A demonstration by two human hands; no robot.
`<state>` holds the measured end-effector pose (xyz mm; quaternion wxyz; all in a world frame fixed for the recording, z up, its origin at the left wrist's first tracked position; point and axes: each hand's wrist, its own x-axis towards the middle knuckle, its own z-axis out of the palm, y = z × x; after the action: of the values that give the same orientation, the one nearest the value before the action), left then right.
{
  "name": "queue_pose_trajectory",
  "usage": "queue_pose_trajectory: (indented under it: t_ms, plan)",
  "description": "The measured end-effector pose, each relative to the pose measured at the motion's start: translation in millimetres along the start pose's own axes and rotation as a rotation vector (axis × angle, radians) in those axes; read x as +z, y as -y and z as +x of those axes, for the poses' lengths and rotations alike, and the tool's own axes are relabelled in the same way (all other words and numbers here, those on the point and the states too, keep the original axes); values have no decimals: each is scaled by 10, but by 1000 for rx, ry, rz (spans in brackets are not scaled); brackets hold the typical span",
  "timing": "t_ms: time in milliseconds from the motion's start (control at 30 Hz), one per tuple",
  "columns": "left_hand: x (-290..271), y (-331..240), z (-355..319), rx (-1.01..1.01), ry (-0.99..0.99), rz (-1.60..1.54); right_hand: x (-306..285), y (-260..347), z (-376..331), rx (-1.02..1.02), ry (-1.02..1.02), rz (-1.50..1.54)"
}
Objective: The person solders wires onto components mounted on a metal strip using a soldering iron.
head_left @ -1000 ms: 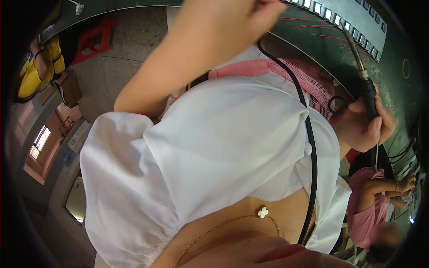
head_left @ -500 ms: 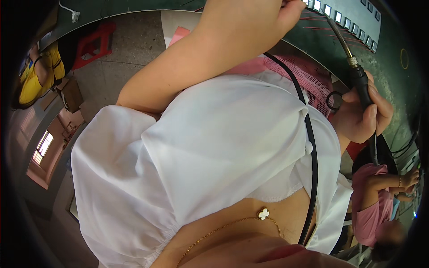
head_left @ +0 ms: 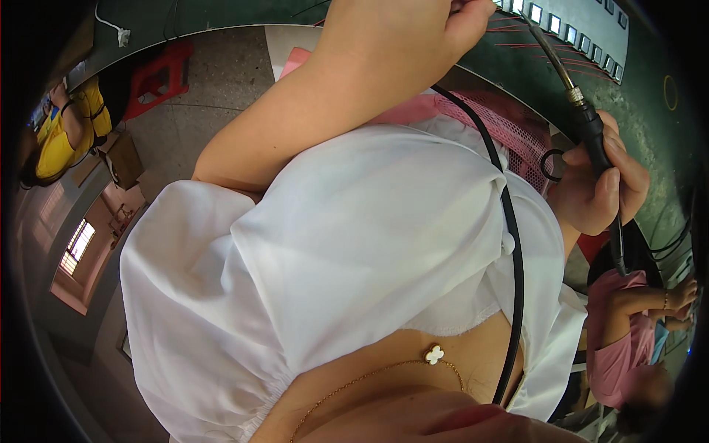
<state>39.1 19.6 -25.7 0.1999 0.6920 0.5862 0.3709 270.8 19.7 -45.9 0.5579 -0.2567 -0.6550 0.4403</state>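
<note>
At two o'clock the black-handled, metal-tipped soldering iron [head_left: 591,136] is gripped by the right hand [head_left: 598,188], while the left hand [head_left: 402,33], clenched at twelve o'clock, risks a burn should the tip drift over the dark green tabletop [head_left: 650,111].

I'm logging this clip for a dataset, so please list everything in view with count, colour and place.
soldering iron: one, black handle with metal shaft, upper right, in the right hand
black cable: one, running down across the white blouse
green work surface: one, along the top and right
row of small pale parts: one, top right
red stool: one, upper left on the floor
person in yellow: one, far left
person in pink: one, lower right
white blouse: one, centre
left hand: raised at top, closed; what it holds is unclear
right hand: gripping the iron
</note>
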Motion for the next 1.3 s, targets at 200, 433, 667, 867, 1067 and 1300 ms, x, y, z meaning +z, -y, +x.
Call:
queue_pose_trajectory:
  t_ms: [200,433,667,867,1067,1300]
  plan:
    - [46,-45,38,-2,16,1,-82,-18,0,-1,18,-3]
    - [46,-36,25,-25,9,-28,-77,-25,-10,16,21,-10]
    - [54,-61,38,-29,16,-24,-91,-2,7,20,32,-13]
    - [49,-32,22,-16,13,-16,-63,-5,-4,31,35,-47]
    - [67,-54,40,-14,38,28,-120,-77,-46,41,1,34]
    - [65,-93,35,4,32,-10,-172,26,-26,52,3,37]
